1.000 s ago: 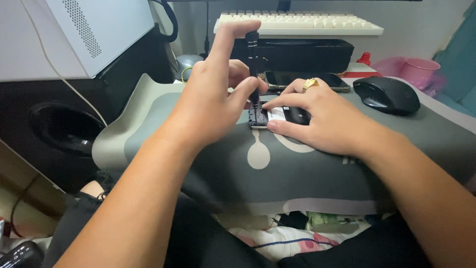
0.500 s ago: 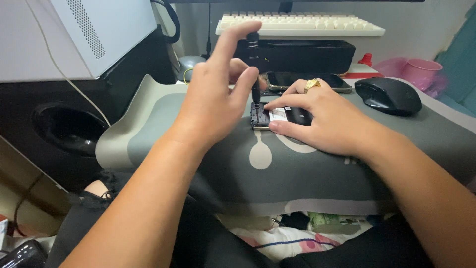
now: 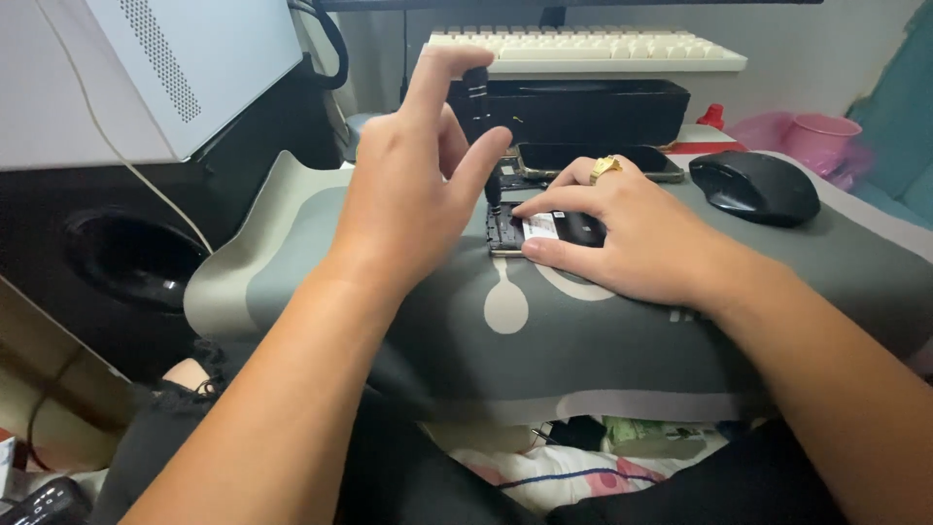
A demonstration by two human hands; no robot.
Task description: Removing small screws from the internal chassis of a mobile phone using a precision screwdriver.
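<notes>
the left hand [image 3: 413, 199] pinches a black screwdriver [image 3: 483, 126] upright between thumb and fingers, index finger resting on its cap, the tip set on the opened phone [image 3: 544, 230] lying flat on the grey desk mat [image 3: 583, 340]. the right hand [image 3: 632, 238], wearing a gold ring [image 3: 604, 167], presses the phone down with thumb and fingertips. at two o'clock from the phone sits a black mouse [image 3: 756, 187], and at twelve o'clock a second phone [image 3: 583, 158] lies before a black box [image 3: 573, 109].

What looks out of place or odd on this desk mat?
The mat droops over the desk edge toward the lap. The left hand holds a screwdriver upright on an opened device, which the right hand steadies. Nothing looks spilled.
</notes>
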